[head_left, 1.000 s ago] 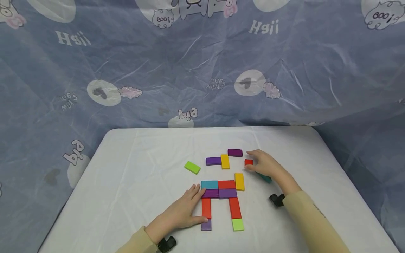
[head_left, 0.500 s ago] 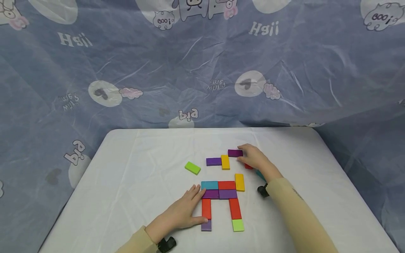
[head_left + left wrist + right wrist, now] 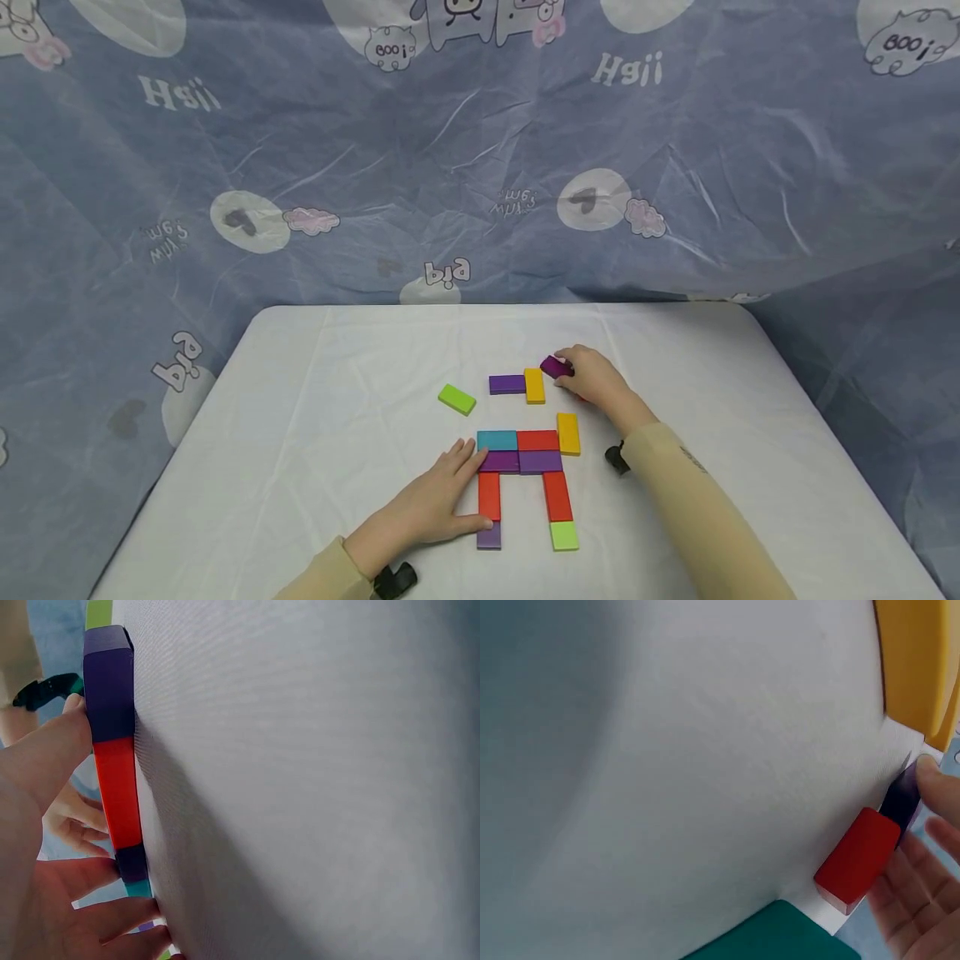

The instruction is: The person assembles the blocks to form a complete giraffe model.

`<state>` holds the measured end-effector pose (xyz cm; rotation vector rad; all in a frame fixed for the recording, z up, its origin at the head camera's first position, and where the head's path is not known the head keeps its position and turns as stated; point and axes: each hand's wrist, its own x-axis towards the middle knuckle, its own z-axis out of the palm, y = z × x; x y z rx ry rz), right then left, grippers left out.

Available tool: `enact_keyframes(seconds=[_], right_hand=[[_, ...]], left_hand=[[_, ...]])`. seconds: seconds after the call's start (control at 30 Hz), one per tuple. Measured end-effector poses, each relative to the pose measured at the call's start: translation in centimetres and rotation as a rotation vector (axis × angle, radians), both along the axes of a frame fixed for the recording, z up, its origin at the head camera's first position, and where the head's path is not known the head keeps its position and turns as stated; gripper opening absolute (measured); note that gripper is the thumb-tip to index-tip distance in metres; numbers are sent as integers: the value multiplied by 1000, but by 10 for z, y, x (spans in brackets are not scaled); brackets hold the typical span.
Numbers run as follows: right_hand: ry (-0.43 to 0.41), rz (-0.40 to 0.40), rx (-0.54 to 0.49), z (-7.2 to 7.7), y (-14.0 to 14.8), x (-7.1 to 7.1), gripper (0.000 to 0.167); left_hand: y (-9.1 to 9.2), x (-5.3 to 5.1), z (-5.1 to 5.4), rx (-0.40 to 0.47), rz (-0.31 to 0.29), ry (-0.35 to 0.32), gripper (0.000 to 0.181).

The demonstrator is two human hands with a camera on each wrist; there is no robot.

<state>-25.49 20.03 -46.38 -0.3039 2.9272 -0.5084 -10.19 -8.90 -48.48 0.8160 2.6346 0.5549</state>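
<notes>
My right hand (image 3: 596, 379) pinches a dark purple block (image 3: 555, 367) between thumb and fingers, at the back right of the laid pieces. In the right wrist view, that purple block (image 3: 902, 796) is just beyond a red block (image 3: 859, 853). The left hand (image 3: 431, 504) lies with straight fingers along the left side of a flat block figure. Its fingertips touch near a purple block (image 3: 501, 461), and its thumb is at a violet block (image 3: 489, 538). Also in the figure are a teal block (image 3: 497, 440), several red ones and a lime block (image 3: 565, 536).
A yellow block (image 3: 568, 434) adjoins the figure's upper right corner. Behind it, a violet block (image 3: 507, 384) touches another yellow block (image 3: 534, 386). A lime block (image 3: 457, 399) lies apart. A green block (image 3: 776, 937) shows in the right wrist view. All are on a white table (image 3: 337, 400).
My right hand has moved left from beside the red block to the purple block, taken hold of it and turned it at an angle. The left hand has stayed put.
</notes>
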Motion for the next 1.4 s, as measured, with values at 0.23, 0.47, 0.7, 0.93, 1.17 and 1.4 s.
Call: enact_keyframes(seconds=[0.23, 0.47, 0.7, 0.93, 1.17, 1.4], right_hand=[[-9, 45, 27, 2, 2, 9, 57], [-75, 86, -55, 0, 11, 10, 51], [-87, 57, -97, -2, 16, 15, 52], [-77, 75, -125, -3, 18, 21, 48], [-55, 90, -129, -5, 19, 26, 46], [-53, 94, -146, -6, 19, 32, 45]], left_hand=[[-1, 0, -2, 20, -11, 27, 94], [-2, 0, -4, 28, -20, 42, 94], [-1, 0, -4, 13, -14, 21, 95], [-1, 0, -3, 15, -17, 33, 94], [0, 1, -1, 9, -15, 42, 94], [0, 1, -1, 6, -9, 41, 94]])
